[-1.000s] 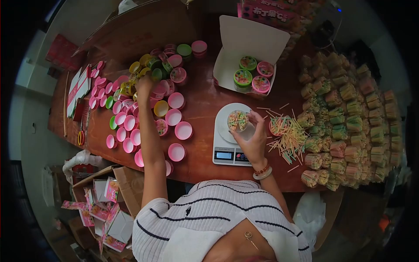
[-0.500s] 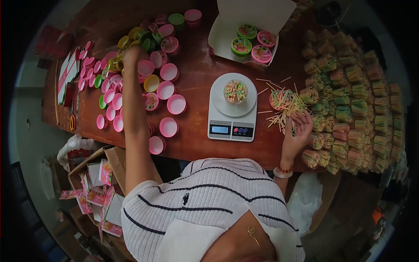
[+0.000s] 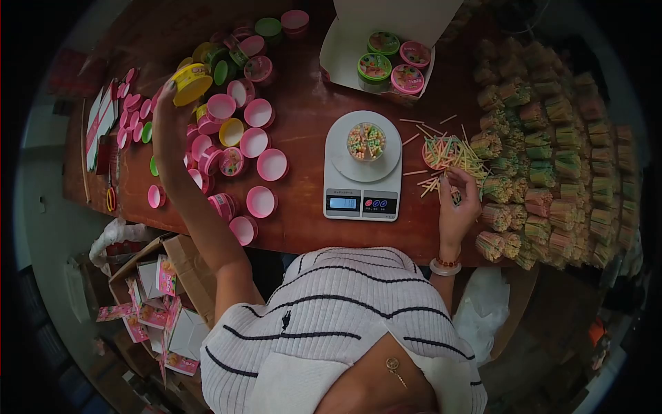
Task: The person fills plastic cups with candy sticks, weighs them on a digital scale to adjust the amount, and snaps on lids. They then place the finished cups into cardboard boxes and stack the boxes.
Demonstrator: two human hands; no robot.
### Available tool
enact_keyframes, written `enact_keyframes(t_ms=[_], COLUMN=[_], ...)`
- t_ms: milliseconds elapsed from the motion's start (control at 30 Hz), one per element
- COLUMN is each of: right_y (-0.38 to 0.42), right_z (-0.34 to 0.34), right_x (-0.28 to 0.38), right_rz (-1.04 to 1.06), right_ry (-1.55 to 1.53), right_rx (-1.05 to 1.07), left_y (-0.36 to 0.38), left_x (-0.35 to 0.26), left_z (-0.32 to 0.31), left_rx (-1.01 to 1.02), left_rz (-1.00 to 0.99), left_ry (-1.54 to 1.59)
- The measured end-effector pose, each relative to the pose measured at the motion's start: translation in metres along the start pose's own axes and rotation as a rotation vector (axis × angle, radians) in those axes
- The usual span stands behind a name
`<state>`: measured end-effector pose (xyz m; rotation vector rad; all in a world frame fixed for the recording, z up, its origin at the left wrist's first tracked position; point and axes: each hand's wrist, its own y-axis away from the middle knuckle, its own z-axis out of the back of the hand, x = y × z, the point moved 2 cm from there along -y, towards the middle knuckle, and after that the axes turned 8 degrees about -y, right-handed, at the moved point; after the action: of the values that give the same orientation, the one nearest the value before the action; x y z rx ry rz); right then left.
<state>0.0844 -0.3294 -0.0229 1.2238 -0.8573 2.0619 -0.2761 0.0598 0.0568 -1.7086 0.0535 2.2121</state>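
Observation:
My left hand (image 3: 165, 103) is closed around a yellow tub (image 3: 192, 84), raised over the tubs at the left. Below and beside it lie many pink tubs (image 3: 261, 201), with a few yellow and green ones. My right hand (image 3: 460, 203) rests at the near edge of a heap of thin pastel sticks (image 3: 452, 153). Its fingers curl toward the thumb; what is between them is too small to make out. Between my hands, a white kitchen scale (image 3: 362, 176) bears a clear round container (image 3: 366, 142) of short coloured sticks. Its display is lit.
An open white box (image 3: 331, 65) at the back holds several lidded tubs. Bundles of sticks (image 3: 541, 172) stand in rows along the right. Pink lids (image 3: 131, 103), orange-handled scissors (image 3: 111, 199) and a cardboard box (image 3: 189, 265) of printed cartons are at the left.
My left hand has moved left out of the tubs, lifting a yellow tub. My right hand has drawn in its spread fingers at the stick heap. The view has shifted slightly.

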Motion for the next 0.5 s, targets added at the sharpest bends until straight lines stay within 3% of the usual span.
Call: enact_keyframes(t_ms=[67,100,200,233,267,367,467,500], right_y=[-0.005,-0.01,-0.031,-0.035,-0.036,-0.038,-0.036,-0.032], right_z=[-0.008,-0.021,-0.061,-0.076,-0.093,-0.122,-0.117,-0.109], right_x=[0.008,0.025,0.072,0.075,0.076,0.055,0.058,0.064], right_rz=[-0.001,0.104,0.432,0.441,0.459,0.411,0.42,0.299], right_ry=[0.023,0.003,0.009,0.008,-0.023,-0.071,-0.087,-0.212], right_rx=[0.082,0.136,0.286,0.285,0.356,0.47,0.475,0.429], left_y=[0.03,0.044,0.085,0.094,0.1,0.128,0.145,0.145], left_x=[-0.015,-0.022,-0.039,-0.037,-0.025,-0.018,0.014,0.011], left_z=[-0.017,-0.03,-0.085,-0.101,-0.111,-0.136,-0.145,-0.148], left_rx=[0.024,0.026,0.124,0.174,0.325,0.452,0.441,0.437], left_rz=[0.106,0.104,0.223,0.294,0.346,0.621,0.54,0.517], left_ry=[0.516,0.518,1.21,1.478,1.559,1.675,1.54,1.494])
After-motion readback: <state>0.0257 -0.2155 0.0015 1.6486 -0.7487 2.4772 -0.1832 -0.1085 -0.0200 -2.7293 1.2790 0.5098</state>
